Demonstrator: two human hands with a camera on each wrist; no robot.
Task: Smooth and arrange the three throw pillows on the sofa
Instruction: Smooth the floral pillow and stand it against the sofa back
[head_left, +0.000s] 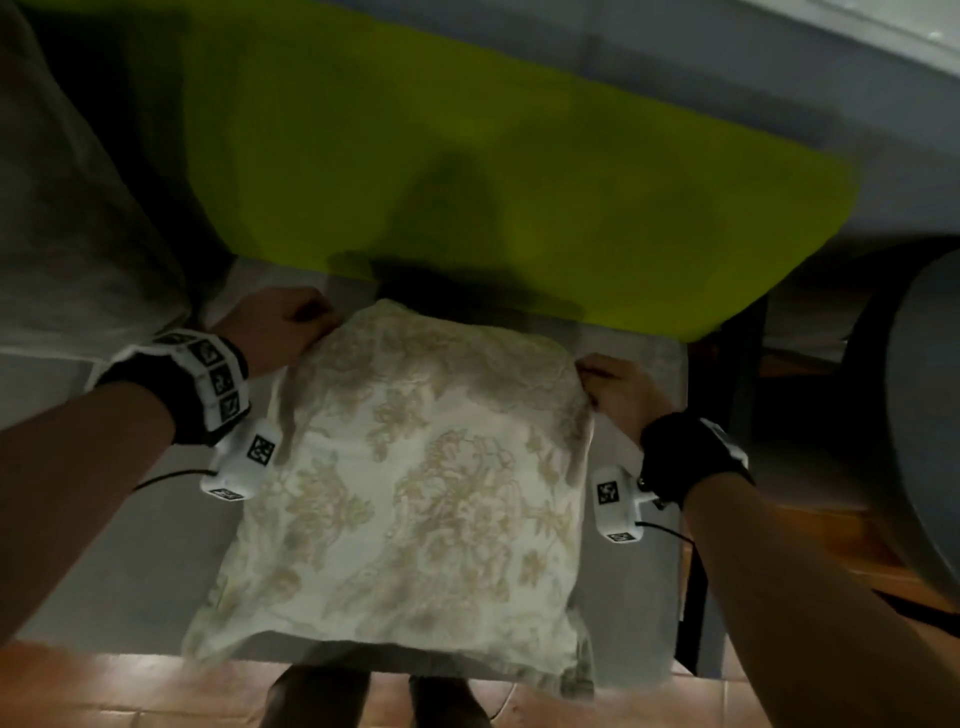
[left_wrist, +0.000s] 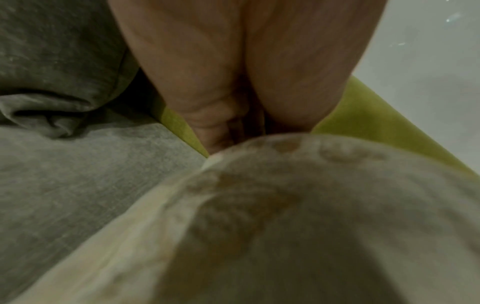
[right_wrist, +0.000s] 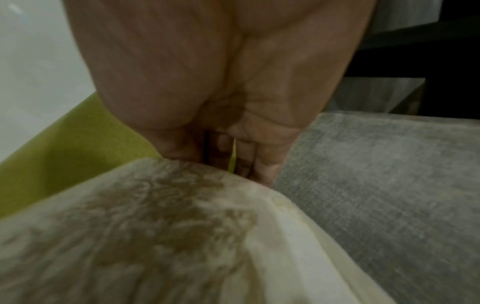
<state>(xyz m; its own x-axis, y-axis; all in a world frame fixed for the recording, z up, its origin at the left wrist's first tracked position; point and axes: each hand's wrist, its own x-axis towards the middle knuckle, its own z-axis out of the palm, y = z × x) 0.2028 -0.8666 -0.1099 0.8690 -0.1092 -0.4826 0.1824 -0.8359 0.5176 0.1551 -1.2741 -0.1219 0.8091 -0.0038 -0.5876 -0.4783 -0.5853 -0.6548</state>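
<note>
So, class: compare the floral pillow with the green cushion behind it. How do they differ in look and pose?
The floral pillow is cream with a faded flower pattern; the green cushion is plain lime. The floral pillow lies flat on the grey seat, gripped at its far corners by the left hand and right hand; the green cushion lies untouched behind it. Both are soft fabric.

A cream pillow (head_left: 410, 483) with a faded tan floral print lies flat on the grey sofa seat (head_left: 130, 545), its near edge hanging just past the seat's front. Its cover looks wrinkled near the far corners. A lime-green pillow (head_left: 467, 156) leans against the backrest just beyond it. A grey pillow (head_left: 67, 234) sits at far left.
</note>
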